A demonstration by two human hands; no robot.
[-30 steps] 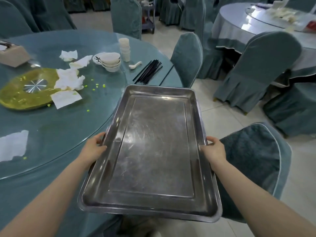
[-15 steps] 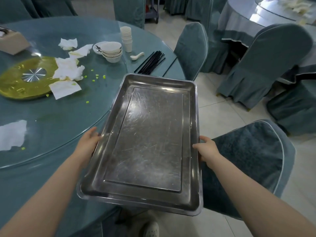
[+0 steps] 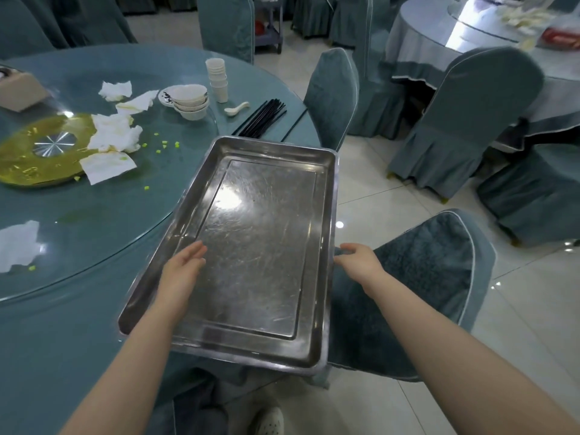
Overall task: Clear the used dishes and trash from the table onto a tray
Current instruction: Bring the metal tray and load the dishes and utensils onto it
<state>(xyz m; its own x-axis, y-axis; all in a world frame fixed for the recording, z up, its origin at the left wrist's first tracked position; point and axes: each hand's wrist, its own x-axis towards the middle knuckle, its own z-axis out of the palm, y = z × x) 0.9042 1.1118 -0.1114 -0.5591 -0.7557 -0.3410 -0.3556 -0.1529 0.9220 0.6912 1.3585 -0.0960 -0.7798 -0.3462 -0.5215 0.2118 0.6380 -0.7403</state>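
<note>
Steel tray (image 3: 260, 246), bare, lies at the table's (image 3: 94, 240) 4 o'clock edge, its far end over the tabletop, its near end jutting past the rim toward us.

Our left hand (image 3: 182, 271) is over the tray's left side, fingers straight and loose, gripping nothing; we cannot tell whether it touches the metal. Our right hand (image 3: 357, 262) is at the tray's right rim, fingers curled at the edge; we cannot tell whether they clasp the rim or only lie beside it.

From the tray, at 12 o'clock: a bundle of black chopsticks (image 3: 263, 117), a white soup spoon (image 3: 237, 108) just beside them. At 11 o'clock: a stack of white bowls (image 3: 190, 100) on a small plate, a stack of paper cups (image 3: 218, 78) near it. At 10 o'clock: crumpled napkins (image 3: 114, 138) and green food scraps (image 3: 163, 145), some napkins overlapping the yellow turntable disc (image 3: 28, 158). At 9 o'clock: another napkin (image 3: 18, 244).

Covered chair (image 3: 420, 277) just right of the tray.
</note>
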